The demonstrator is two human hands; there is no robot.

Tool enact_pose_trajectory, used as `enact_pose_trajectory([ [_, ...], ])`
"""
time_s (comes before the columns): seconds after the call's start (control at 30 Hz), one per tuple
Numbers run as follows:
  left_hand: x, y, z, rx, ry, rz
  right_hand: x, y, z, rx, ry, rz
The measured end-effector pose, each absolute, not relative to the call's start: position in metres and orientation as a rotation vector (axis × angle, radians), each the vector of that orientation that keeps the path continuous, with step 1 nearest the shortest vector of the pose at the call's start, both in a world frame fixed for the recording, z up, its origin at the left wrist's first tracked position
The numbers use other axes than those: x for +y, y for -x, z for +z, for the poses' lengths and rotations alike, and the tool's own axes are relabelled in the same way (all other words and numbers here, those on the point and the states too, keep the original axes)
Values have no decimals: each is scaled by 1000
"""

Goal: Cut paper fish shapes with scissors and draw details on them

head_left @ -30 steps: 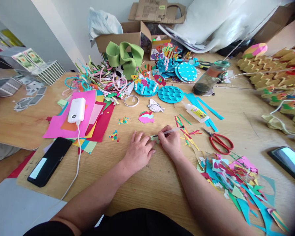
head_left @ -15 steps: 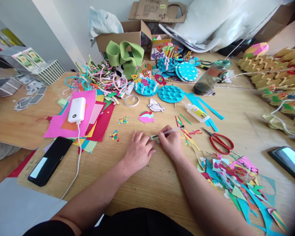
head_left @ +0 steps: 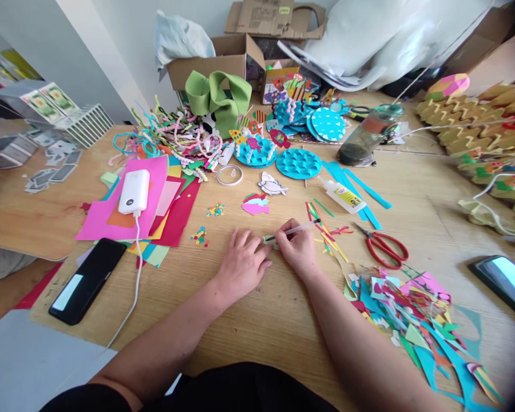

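Observation:
My right hand (head_left: pixel 298 252) grips a slim pen (head_left: pixel 301 226) with a clear barrel. Its tip is at a small pale green paper piece (head_left: pixel 269 239), partly hidden by my fingers. My left hand (head_left: pixel 241 266) lies on the table with fingers spread, its fingertips at the left edge of that paper. Just beyond the hands are pink, red and blue fish-shaped paper cutouts (head_left: pixel 256 207) and white fish cutouts with dark outlines (head_left: pixel 273 184). Little piles of coloured paper dots (head_left: pixel 200 236) sit left of my left hand, and thin paper strips (head_left: pixel 326 229) lie right of the pen.
Red-handled scissors (head_left: pixel 386 250), a glue bottle (head_left: pixel 344 197) and heaped paper scraps (head_left: pixel 416 315) are to the right. On the left are coloured sheets (head_left: pixel 98 220), a power bank (head_left: pixel 134 191) and a phone (head_left: pixel 87 280). Blue textured discs (head_left: pixel 298 164) and a drink bottle (head_left: pixel 369 137) stand farther back.
Hardly anything differs. The pen and my right hand have shifted very slightly at the green paper; my left hand stays in place.

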State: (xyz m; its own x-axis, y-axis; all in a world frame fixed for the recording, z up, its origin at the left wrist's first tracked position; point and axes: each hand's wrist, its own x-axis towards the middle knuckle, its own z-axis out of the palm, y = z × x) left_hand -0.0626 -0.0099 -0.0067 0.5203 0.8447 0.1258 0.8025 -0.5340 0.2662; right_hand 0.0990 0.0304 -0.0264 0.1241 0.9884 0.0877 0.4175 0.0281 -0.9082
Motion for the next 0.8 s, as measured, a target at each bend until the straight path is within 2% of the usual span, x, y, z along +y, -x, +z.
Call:
enact_pose_trajectory([
  [0.8,-10,63,-7,1413,-2585,371,31,-99,-26,-1445,1524,821],
])
